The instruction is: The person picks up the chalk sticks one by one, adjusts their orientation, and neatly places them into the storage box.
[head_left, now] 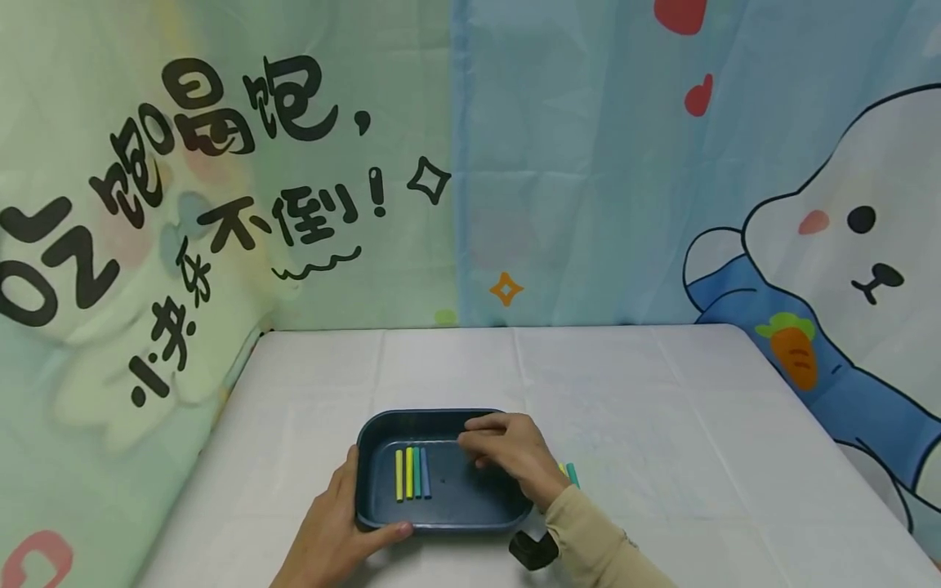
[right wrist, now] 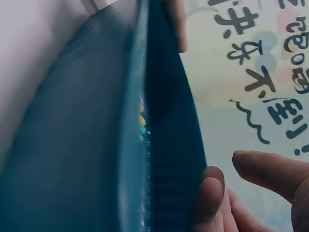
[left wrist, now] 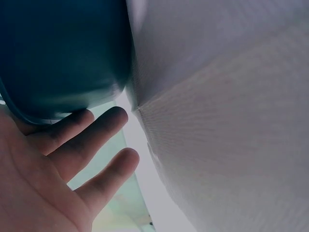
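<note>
A dark blue rectangular tray (head_left: pixel 470 513) sits on the white-covered table. On its left half several thin, chalk-like sticks stand side by side: a yellow stick (head_left: pixel 399 475), another yellow stick (head_left: pixel 409 474), a green stick (head_left: pixel 416 472) and a blue stick (head_left: pixel 425 474). At the tray's left front corner is my left hand (head_left: pixel 334 514), its thumb along the front rim. In the left wrist view, its fingers (left wrist: pixel 91 140) extend beside the outer wall. My right hand (head_left: pixel 510 449) hovers over the tray's right part, thumb apart from the fingers, nothing visible between them.
Just right of my right wrist, the ends of another green stick (head_left: pixel 573 475) and another yellow stick (head_left: pixel 563 469) show on the table (head_left: pixel 662 457). A small black object (head_left: pixel 533 550) is by the right cuff. Printed cloth (head_left: pixel 566 163) hangs behind.
</note>
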Demonstrator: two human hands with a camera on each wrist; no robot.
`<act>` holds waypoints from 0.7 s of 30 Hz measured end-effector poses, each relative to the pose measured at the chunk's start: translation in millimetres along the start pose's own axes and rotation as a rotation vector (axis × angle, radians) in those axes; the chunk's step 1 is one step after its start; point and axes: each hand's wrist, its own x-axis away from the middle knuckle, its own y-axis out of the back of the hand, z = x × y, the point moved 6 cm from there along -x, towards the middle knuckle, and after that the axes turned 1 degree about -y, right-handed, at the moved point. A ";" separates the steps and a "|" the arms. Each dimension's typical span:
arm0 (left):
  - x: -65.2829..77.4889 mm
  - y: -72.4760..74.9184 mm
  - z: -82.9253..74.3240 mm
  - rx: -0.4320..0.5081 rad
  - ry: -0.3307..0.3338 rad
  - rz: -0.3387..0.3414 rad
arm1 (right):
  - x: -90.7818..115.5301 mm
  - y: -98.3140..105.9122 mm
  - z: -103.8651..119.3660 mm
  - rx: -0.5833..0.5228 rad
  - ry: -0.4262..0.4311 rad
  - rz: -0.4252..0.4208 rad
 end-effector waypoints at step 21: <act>-0.3 -1.6 1.6 -0.009 -0.007 -0.013 | 8.8 65.3 -0.3 -0.080 0.000 -0.066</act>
